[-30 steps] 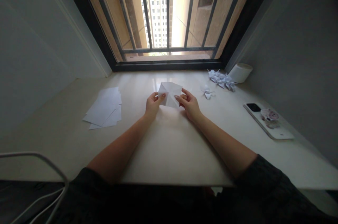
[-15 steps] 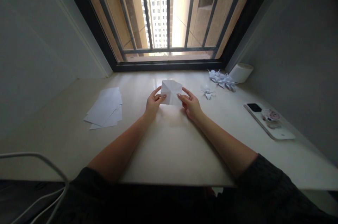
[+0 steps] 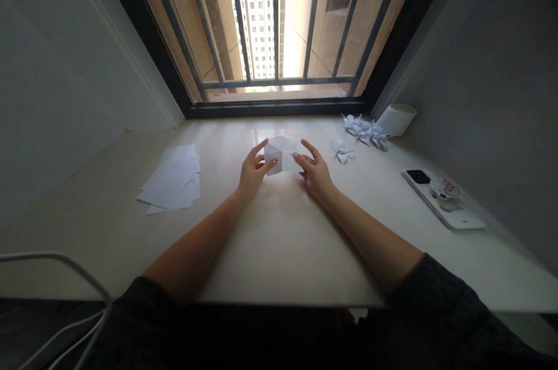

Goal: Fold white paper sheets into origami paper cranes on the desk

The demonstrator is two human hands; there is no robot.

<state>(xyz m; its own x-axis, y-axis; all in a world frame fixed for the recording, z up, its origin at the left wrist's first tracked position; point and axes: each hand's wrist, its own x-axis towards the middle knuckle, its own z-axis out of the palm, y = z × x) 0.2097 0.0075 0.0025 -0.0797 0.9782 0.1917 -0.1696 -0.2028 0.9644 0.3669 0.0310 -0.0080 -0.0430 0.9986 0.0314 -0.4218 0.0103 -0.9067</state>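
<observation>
A creased piece of white paper [image 3: 281,152] is held up between my hands, a little above the tabletop, with fold lines running across it. My left hand [image 3: 253,168] pinches its left side, thumb on the near face and index finger at the upper left corner. At the right side, my right hand [image 3: 317,171] grips the paper with the thumb and a lower finger, while its index finger is raised off the edge. Some fingers are hidden behind the paper.
To the left lies a stack of white paper sheets [image 3: 170,178]. A single folded paper crane [image 3: 343,153] sits right of my hands, near a pile of folded cranes [image 3: 366,130] and a white roll [image 3: 396,120]. A phone [image 3: 442,198] lies far right; a cable [image 3: 87,277] loops at lower left.
The paper has bent and shifted shape between my hands, its sides tilting along the creases. My right index finger has lifted away from its edge.
</observation>
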